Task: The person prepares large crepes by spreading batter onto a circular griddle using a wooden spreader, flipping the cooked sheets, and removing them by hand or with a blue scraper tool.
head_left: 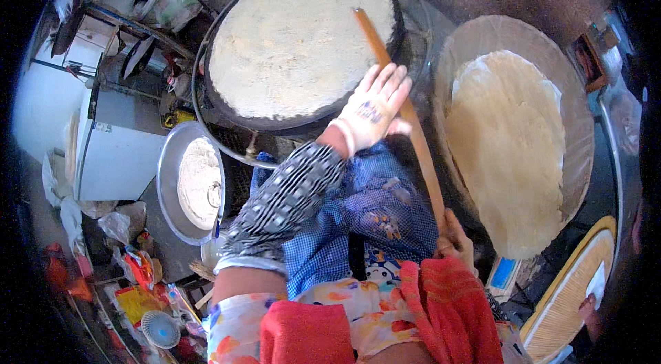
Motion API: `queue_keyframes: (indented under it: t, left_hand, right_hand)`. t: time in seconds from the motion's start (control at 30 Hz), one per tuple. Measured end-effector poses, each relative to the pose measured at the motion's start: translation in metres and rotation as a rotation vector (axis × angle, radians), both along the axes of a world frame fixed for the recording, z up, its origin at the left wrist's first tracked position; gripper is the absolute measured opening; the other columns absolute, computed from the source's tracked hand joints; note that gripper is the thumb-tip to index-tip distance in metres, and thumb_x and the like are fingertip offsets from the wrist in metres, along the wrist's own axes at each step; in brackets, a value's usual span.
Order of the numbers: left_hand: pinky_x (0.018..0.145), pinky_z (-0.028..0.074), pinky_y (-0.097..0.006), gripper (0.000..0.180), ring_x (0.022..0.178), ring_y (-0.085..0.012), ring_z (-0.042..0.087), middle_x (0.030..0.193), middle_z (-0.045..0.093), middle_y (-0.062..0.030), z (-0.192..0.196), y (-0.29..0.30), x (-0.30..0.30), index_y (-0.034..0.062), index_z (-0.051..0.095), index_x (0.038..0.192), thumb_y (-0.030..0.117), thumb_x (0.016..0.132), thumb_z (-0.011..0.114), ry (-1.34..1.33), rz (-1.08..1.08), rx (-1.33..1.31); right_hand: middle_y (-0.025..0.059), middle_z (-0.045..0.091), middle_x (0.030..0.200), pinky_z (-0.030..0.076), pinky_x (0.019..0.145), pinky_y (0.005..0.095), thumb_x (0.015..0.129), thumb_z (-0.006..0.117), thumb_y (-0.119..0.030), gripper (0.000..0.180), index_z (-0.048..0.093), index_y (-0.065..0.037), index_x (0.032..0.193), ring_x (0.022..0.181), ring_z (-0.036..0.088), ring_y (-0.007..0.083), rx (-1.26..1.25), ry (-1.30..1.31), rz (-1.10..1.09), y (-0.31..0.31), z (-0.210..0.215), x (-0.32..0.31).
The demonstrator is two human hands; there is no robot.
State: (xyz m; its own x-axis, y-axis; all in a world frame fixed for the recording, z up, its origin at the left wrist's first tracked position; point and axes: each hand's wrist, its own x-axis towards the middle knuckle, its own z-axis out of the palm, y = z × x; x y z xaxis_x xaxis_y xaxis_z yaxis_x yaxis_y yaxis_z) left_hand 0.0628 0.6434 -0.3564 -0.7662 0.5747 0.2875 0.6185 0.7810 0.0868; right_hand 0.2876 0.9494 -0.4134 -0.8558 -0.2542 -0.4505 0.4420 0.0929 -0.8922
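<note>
A long wooden stick (423,161) slants from near my lap up to the edge of a round dark griddle (397,33). At its lower end my right hand (456,245) is closed around it. My left hand (372,110), in a white glove, lies across the stick's upper part with fingers stretched out. A thin, pale layer of batter or flatbread (292,44) covers most of the griddle, its surface slightly uneven. The stick's tip overlaps the right side of that layer; whether it touches is hard to tell.
To the right, a big round basket (580,150) holds thin tan flatbread (509,150). On the left stands a metal basin (167,178) of whitish batter (198,185). A woven round lid (571,295) leans at lower right. Bags and small clutter lie at lower left.
</note>
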Motion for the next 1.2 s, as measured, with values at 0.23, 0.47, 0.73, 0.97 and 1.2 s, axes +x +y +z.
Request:
queue_keyframes:
  t: [0.23,0.47,0.73,0.97,1.2]
  left_hand:
    - [0.114,0.025,-0.048,0.089,0.135,-0.0391,0.033,0.134,0.048,-0.0216,-0.053,-0.1,-0.033,-0.0025,0.053,0.121,0.062,0.061,0.066,-0.101,0.297,-0.087]
    - [0.112,0.03,-0.048,0.088,0.129,-0.0433,0.038,0.134,0.046,-0.0237,-0.066,-0.275,0.056,0.0005,0.046,0.131,0.062,0.069,0.056,0.001,0.565,-0.147]
    - [0.115,0.015,-0.054,0.073,0.138,-0.0388,0.03,0.145,0.036,-0.0238,-0.037,-0.306,0.164,0.0002,0.037,0.14,0.041,0.085,0.062,0.012,0.769,-0.063]
    - [0.098,0.036,-0.052,0.029,0.088,-0.0326,0.056,0.078,0.058,-0.0106,-0.124,-0.2,0.179,0.0091,0.064,0.079,0.034,0.089,0.053,-0.015,0.793,-0.137]
    - [0.109,0.024,-0.058,0.064,0.124,-0.0431,0.043,0.129,0.047,-0.024,-0.041,-0.064,0.189,0.0011,0.051,0.13,0.049,0.087,0.055,0.013,0.302,0.345]
  right_hand:
    - [-0.001,0.059,0.081,0.035,0.044,0.0221,0.093,0.057,-0.014,0.054,0.041,-0.009,0.144,0.05,0.044,0.0065,-0.434,-0.479,0.08,-0.082,0.016,-0.083]
    - [-0.002,0.055,0.071,0.038,0.041,0.0222,0.094,0.056,-0.014,0.054,0.04,-0.012,0.145,0.048,0.048,0.0062,-0.275,-0.272,0.466,-0.216,0.012,-0.113]
    - [-0.0008,0.054,0.067,0.04,0.04,0.0227,0.092,0.058,-0.012,0.057,0.041,-0.021,0.145,0.047,0.047,0.0064,-0.075,-0.116,0.342,-0.226,0.033,-0.12]
    - [-0.0018,0.056,0.072,0.043,0.04,0.0238,0.091,0.062,-0.015,0.056,0.043,-0.023,0.144,0.05,0.05,0.0064,-0.079,-0.173,0.59,-0.265,0.034,-0.118]
    - [0.0054,0.065,0.096,0.05,0.062,0.0252,0.09,0.063,-0.015,0.053,0.048,-0.018,0.141,0.069,0.06,0.011,0.039,0.403,0.397,-0.126,-0.001,-0.09]
